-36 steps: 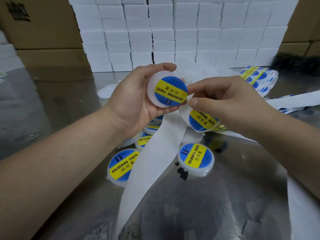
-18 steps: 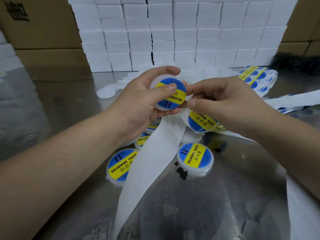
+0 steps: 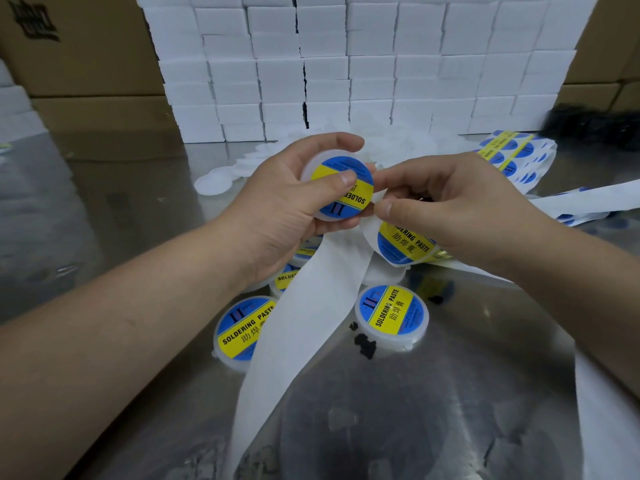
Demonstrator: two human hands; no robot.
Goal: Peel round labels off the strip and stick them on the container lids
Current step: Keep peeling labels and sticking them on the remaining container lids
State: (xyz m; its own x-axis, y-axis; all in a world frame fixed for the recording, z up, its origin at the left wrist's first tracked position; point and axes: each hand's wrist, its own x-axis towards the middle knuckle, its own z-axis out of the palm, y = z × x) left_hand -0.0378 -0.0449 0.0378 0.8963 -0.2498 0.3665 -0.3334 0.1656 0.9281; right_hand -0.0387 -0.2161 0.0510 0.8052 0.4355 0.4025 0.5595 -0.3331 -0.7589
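Head view. The left hand (image 3: pixel 287 199) grips a white container (image 3: pixel 323 161) above the tabletop (image 3: pixel 450 410), fingers curled round its rim. Its thumb presses flat on the blue-and-yellow label (image 3: pixel 349 192) stuck to the lid. The right hand (image 3: pixel 460 209) is just beside it, fingers curled, pinching the strip (image 3: pixel 304 323) at the fold. One unpeeled label (image 3: pixel 403 245) sits on the strip directly under this hand. The bare backing hangs down across the tabletop toward the camera. Two labelled tubs (image 3: pixel 391 317) (image 3: pixel 242 332) stand on either side of the backing, with more partly hidden under the left hand. Blank lids (image 3: pixel 214 180) lie behind the hands. A stack of white boxes (image 3: pixel 346 64) stands at the rear.
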